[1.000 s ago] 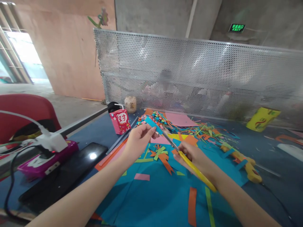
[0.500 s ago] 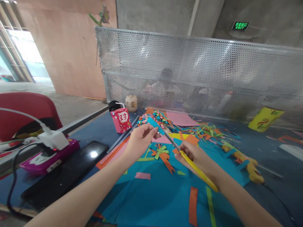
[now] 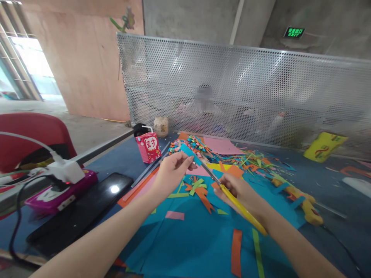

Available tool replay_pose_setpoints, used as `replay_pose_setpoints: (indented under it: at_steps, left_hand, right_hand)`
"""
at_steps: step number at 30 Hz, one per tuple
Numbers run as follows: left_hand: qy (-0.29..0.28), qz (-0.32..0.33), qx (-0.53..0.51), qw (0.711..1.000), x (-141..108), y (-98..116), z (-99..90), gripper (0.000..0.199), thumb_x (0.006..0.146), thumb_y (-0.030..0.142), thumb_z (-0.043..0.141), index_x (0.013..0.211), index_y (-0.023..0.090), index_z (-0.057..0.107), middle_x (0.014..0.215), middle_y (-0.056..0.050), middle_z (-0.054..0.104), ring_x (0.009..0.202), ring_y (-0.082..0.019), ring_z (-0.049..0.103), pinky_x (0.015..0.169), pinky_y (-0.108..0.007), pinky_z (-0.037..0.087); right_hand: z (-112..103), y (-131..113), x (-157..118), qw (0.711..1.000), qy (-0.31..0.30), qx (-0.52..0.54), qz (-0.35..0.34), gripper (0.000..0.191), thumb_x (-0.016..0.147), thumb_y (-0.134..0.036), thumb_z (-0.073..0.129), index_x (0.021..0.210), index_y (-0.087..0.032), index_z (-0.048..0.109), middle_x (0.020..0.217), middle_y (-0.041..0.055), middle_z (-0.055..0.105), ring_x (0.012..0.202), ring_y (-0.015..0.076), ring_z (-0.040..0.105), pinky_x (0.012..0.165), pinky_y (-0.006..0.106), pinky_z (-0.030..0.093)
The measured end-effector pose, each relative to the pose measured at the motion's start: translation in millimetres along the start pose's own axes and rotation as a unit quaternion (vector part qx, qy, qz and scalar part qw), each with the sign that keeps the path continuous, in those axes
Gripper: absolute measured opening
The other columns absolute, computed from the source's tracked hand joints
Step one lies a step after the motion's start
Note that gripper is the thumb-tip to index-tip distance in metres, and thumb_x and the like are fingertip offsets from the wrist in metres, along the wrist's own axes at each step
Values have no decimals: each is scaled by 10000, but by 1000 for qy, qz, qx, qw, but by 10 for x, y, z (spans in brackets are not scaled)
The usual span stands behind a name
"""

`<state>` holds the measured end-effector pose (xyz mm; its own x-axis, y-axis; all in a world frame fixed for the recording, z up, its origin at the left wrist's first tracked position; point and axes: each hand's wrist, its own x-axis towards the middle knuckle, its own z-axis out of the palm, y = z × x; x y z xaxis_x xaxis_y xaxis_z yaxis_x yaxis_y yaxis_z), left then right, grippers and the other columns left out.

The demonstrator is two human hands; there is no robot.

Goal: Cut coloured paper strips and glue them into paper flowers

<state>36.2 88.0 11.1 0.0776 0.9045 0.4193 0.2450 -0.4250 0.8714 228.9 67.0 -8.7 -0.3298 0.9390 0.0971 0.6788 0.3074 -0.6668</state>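
Note:
Between the fingers of my left hand (image 3: pixel 175 168) is a short blue paper strip (image 3: pixel 188 150), pinched near its middle. My right hand (image 3: pixel 242 193) grips yellow-handled scissors (image 3: pixel 243 210), whose blades reach up and left to the strip's lower right end. Whether the blades are parted there is hard to make out. Below my hands, a bow of orange and green paper strips (image 3: pixel 198 189) lies on a large blue paper sheet (image 3: pixel 179 247). A pink paper piece (image 3: pixel 175 215), an orange strip (image 3: pixel 236 253) and a green strip (image 3: pixel 257 253) rest on the same sheet.
On the left lie a black phone (image 3: pixel 81 216) and a purple power strip (image 3: pixel 66 193) with cables. Behind stand a red drink carton (image 3: pixel 148 147) and a jar (image 3: pixel 161 126). Paper scraps (image 3: pixel 255 159) and a yellow glue gun (image 3: pixel 301 199) lie rightward. A perforated metal panel (image 3: pixel 232 85) borders the back.

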Motion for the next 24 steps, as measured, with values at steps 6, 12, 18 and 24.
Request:
replay_pose_setpoints:
  at_steps: [6, 12, 18, 24]
  left_hand:
    - [-1, 1, -2, 1000, 0, -7, -12, 209, 761, 284, 456, 615, 156, 533, 614, -10, 613, 521, -76, 517, 496, -191, 401]
    - [-3, 0, -3, 1000, 2, 1, -16, 203, 759, 275, 458, 617, 154, 539, 610, -7, 615, 518, -74, 514, 499, -193, 403]
    - [-2, -4, -2, 1000, 2, 8, -20, 201, 758, 271, 460, 610, 157, 534, 615, -9, 615, 515, -77, 512, 494, -196, 408]
    - [-1, -2, -2, 1000, 4, -4, -14, 205, 757, 279, 458, 608, 161, 535, 610, -9, 616, 521, -81, 521, 495, -194, 415]
  right_hand:
    - [-3, -21, 0, 1000, -6, -5, 18, 339, 718, -527, 430, 689, -195, 371, 513, -69, 309, 438, 69, 287, 385, 198, 205]
    - [-5, -21, 1, 1000, -4, -9, 16, 339, 713, -524, 434, 692, -192, 374, 533, -69, 303, 451, 69, 285, 395, 199, 222]
    - [-19, -26, -2, 1000, 8, -12, 11, 320, 706, -502, 456, 688, -188, 399, 518, -69, 304, 447, 71, 286, 390, 200, 225]
    - [-33, -30, -3, 1000, 8, -14, 6, 279, 703, -457, 485, 685, -189, 409, 524, -65, 319, 460, 76, 293, 393, 197, 242]
